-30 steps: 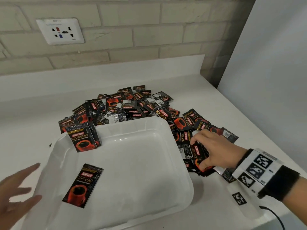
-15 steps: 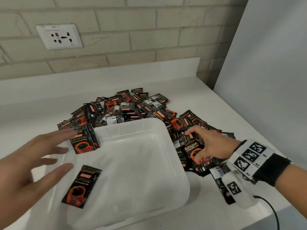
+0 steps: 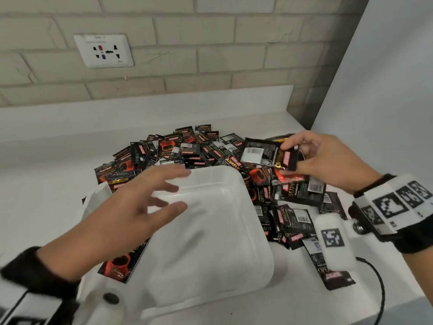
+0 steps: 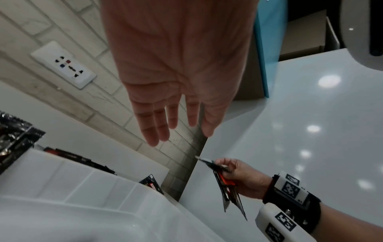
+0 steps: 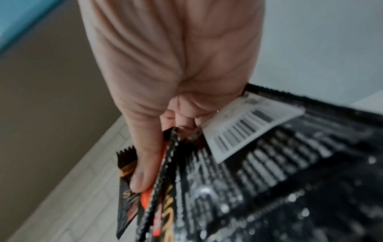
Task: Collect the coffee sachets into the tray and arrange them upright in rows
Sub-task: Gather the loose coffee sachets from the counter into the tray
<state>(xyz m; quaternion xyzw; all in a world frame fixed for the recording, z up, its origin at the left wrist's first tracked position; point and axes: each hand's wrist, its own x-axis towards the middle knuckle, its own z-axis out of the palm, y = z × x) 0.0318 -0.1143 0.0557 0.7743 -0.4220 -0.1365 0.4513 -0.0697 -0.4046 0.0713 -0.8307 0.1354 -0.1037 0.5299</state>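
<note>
A white plastic tray (image 3: 234, 231) sits on the counter in front of a heap of black-and-red coffee sachets (image 3: 187, 151). My right hand (image 3: 311, 160) is raised above the heap's right side and pinches a small bunch of sachets (image 3: 264, 156), seen edge-on in the left wrist view (image 4: 225, 188) and close up in the right wrist view (image 5: 228, 163). My left hand (image 3: 140, 207) hovers over the tray with fingers spread and straight (image 4: 165, 124), holding nothing. One sachet (image 3: 119, 266) lies flat in the tray, partly under my left forearm. A sachet (image 3: 117, 181) stands at the tray's far left corner.
A brick wall with a white socket plate (image 3: 103, 50) rises behind the counter. A pale panel (image 3: 386, 78) bounds the counter on the right. Loose sachets (image 3: 332, 273) lie to the right of the tray near the front edge, beside a black cable (image 3: 379, 285).
My right hand lifted a bunch of sachets off the heap. My left hand swept from the tray's left edge to above its middle, towards the right hand.
</note>
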